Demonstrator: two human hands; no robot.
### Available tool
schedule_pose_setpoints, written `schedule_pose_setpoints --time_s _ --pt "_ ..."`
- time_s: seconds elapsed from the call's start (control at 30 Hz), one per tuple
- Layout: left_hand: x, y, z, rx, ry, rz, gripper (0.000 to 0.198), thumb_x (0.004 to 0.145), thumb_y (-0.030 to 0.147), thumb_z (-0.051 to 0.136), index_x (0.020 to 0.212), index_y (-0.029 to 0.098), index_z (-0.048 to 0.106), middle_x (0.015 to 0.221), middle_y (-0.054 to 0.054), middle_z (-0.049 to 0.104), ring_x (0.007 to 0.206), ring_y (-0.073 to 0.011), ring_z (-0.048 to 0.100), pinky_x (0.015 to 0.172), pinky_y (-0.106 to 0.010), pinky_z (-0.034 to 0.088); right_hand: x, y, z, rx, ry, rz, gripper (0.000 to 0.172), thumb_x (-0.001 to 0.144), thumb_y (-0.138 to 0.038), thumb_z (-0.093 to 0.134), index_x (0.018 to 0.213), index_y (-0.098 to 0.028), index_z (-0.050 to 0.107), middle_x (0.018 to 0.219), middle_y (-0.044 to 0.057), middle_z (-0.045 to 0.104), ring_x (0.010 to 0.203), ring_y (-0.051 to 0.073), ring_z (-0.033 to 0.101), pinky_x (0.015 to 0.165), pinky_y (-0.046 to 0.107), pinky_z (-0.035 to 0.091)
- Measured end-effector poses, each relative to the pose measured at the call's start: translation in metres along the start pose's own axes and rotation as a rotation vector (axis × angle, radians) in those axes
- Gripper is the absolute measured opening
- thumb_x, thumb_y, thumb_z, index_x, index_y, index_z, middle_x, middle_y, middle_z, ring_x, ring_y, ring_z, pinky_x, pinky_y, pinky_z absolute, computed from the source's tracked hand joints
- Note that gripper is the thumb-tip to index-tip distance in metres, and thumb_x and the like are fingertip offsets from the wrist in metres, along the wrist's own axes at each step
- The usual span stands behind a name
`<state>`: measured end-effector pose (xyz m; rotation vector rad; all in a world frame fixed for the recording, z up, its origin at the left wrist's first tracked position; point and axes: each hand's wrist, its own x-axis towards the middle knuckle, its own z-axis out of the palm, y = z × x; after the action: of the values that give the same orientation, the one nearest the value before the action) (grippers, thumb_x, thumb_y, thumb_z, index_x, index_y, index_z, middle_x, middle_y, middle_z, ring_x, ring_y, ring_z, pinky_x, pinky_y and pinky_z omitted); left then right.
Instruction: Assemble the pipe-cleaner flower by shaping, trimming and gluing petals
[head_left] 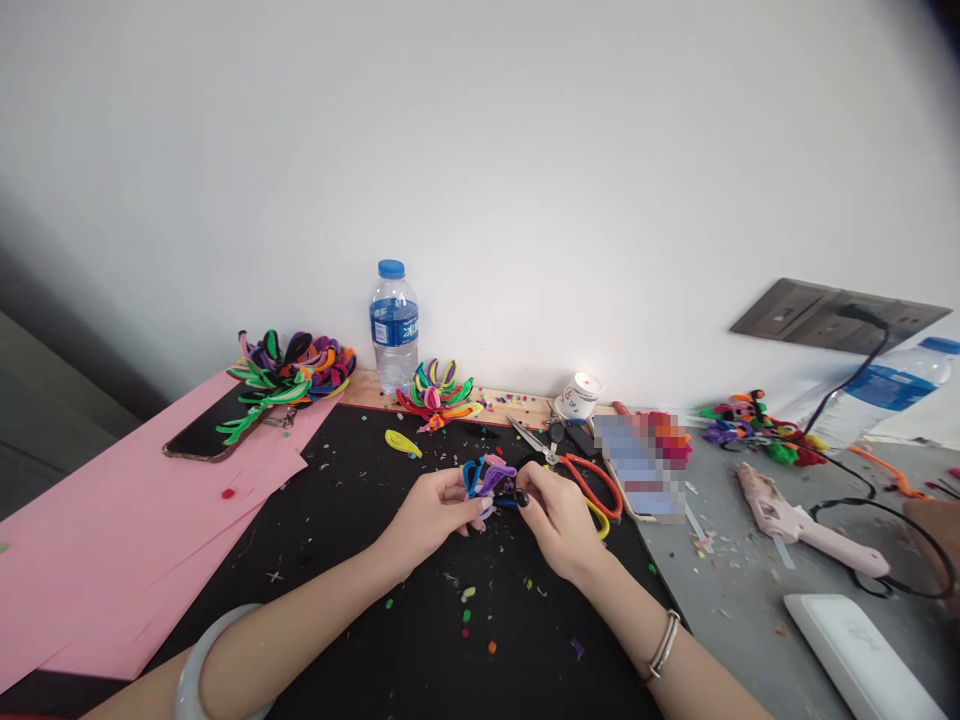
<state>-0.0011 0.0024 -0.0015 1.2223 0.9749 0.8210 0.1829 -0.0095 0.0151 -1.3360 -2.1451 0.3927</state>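
Observation:
Above the black mat (360, 620), my left hand (427, 515) pinches a small bundle of bent pipe cleaners (493, 475) in purple, blue, black and pink. My right hand (559, 518) is closed at the bundle's right side, its thumb and finger on a dark blue pipe cleaner (508, 502). The fingers hide part of where the pieces meet. Just beyond my right hand lie orange-and-yellow-handled scissors (600, 485), blades slightly apart. A yellow pipe-cleaner loop (403, 443) rests on the mat, and a multicoloured pipe-cleaner flower (435, 390) stands behind it.
Pink sheets (150, 520) lie left, with a phone (217, 425) and a pipe-cleaner pile (300, 365). A water bottle (394, 335) and paper cup (577, 397) stand by the wall. Rightward are a blurred-screen phone (637, 465), a corded glue gun (810, 525) and a white box-like object (862, 650).

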Motion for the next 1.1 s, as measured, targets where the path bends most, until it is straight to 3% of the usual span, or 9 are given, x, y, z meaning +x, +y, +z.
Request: schedule_pose_setpoints --time_s 0.2,0.37,0.53,0.9,1.1 --pt "0.0 0.0 -0.001 0.068 -0.069 -0.017 0.028 0.07 0.041 0.059 0.074 0.013 0.063 0.06 -0.003 0.062 0.055 -0.0139 0.056 0.048 -0.022 0.038 0.005 0.015 -0.006 0.264 -0.08 0.01 0.029 0.083 -0.044 0.037 0.07 -0.018 0.042 0.058 -0.003 0.04 0.051 0.009 0.036 0.047 0.021 0.029" --pt "-0.002 0.004 0.0 0.109 -0.13 -0.016 0.029 0.072 0.041 0.056 0.076 0.013 0.063 0.063 -0.003 0.062 0.056 -0.014 0.056 0.048 -0.022 0.038 0.006 0.01 -0.003 0.156 -0.11 0.028 0.019 0.079 -0.03 0.048 0.066 -0.018 0.04 0.055 -0.006 0.034 0.049 0.007 0.03 0.046 0.019 0.026" --pt "-0.004 0.007 0.001 0.126 -0.165 0.0 0.023 0.074 0.036 0.055 0.075 0.014 0.061 0.063 -0.001 0.059 0.056 -0.0129 0.055 0.049 -0.021 0.038 0.007 0.003 -0.001 0.065 -0.15 -0.003 0.016 0.084 -0.022 0.04 0.068 -0.018 0.042 0.057 -0.005 0.041 0.051 0.008 0.037 0.051 0.02 0.029" --pt "-0.003 0.0 0.001 0.126 -0.158 -0.001 0.024 0.074 0.037 0.055 0.072 0.013 0.059 0.066 -0.002 0.061 0.057 -0.0131 0.055 0.051 -0.022 0.04 0.005 0.006 0.008 -0.079 -0.24 -0.03 0.022 0.088 -0.021 0.03 0.068 -0.019 0.037 0.057 -0.003 0.042 0.049 0.01 0.037 0.051 0.021 0.029" --pt "-0.003 0.0 0.001 0.13 -0.15 -0.005 0.024 0.073 0.037 0.056 0.073 0.013 0.06 0.065 -0.001 0.06 0.057 -0.0128 0.055 0.054 -0.023 0.042 0.004 0.008 0.012 -0.217 -0.27 -0.047 0.022 0.089 -0.02 0.028 0.071 -0.018 0.041 0.059 -0.001 0.045 0.05 0.01 0.039 0.051 0.022 0.028"
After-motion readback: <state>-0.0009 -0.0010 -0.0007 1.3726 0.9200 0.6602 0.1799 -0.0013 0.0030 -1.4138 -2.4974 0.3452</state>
